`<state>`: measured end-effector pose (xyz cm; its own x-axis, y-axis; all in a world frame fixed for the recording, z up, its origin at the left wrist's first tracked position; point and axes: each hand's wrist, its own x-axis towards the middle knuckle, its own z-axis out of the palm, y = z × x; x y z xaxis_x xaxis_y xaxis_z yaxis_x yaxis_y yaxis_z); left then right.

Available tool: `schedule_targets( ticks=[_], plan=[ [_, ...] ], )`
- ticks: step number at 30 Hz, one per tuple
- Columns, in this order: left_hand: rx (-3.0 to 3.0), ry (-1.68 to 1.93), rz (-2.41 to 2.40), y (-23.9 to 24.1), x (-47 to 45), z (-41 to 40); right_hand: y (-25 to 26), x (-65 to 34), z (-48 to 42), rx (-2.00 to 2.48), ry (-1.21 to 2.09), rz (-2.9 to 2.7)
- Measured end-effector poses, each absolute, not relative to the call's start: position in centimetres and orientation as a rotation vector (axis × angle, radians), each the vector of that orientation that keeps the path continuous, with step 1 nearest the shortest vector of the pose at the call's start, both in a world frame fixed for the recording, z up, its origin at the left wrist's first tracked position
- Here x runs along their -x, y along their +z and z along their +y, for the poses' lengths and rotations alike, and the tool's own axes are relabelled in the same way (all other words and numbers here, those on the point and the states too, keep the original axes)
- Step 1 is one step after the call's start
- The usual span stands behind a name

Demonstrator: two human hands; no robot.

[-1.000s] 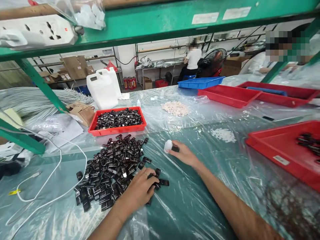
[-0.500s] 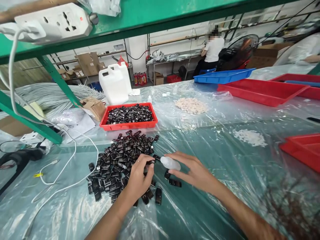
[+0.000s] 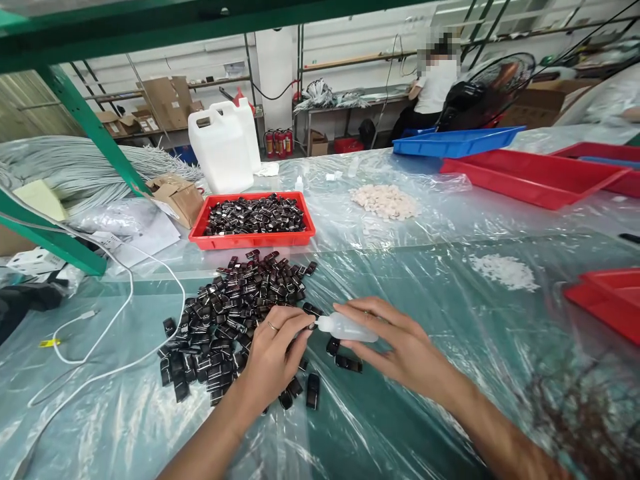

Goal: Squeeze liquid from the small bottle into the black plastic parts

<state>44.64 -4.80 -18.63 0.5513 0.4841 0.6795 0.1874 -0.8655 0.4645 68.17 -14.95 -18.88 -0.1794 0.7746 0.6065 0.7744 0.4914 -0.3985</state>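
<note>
My right hand [image 3: 395, 340] is closed around a small translucent white squeeze bottle [image 3: 347, 327], which lies nearly level with its narrow tip pointing left. That tip meets a small black plastic part [image 3: 312, 325] pinched between the thumb and fingers of my left hand [image 3: 280, 347]; most of the part is hidden by the fingers. Under and behind my left hand spreads a heap of similar black parts [image 3: 220, 340]. A few loose black parts [image 3: 349, 363] lie below the bottle, and another black part [image 3: 313, 391] is nearer to me.
A red tray [image 3: 250, 241] full of black parts stands behind the heap. Pale pieces [image 3: 385, 201] and white pieces [image 3: 505, 272] lie in piles. Red trays [image 3: 530, 177] and a blue tray [image 3: 455, 141] are at the right. A white cable [image 3: 133, 293] loops at left; a person sits farther back.
The squeeze bottle has tilted from pointing toward me to lying sideways, its tip now at the part in my left hand. The camera view has shifted slightly.
</note>
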Motion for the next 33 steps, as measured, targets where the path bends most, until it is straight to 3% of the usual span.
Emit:
schedule_targets(
  ticks=[19,33],
  plan=[
    [-2.535,1.17,0.574,-19.4,-44.7,-4.5,-18.2,-68.0,-16.5,1.29,-0.423,-2.029],
    [-2.582,1.192,0.506,-20.2,-44.5,-4.2,-18.6,-68.1,-16.5,1.239,-0.31,-1.955]
  ],
)
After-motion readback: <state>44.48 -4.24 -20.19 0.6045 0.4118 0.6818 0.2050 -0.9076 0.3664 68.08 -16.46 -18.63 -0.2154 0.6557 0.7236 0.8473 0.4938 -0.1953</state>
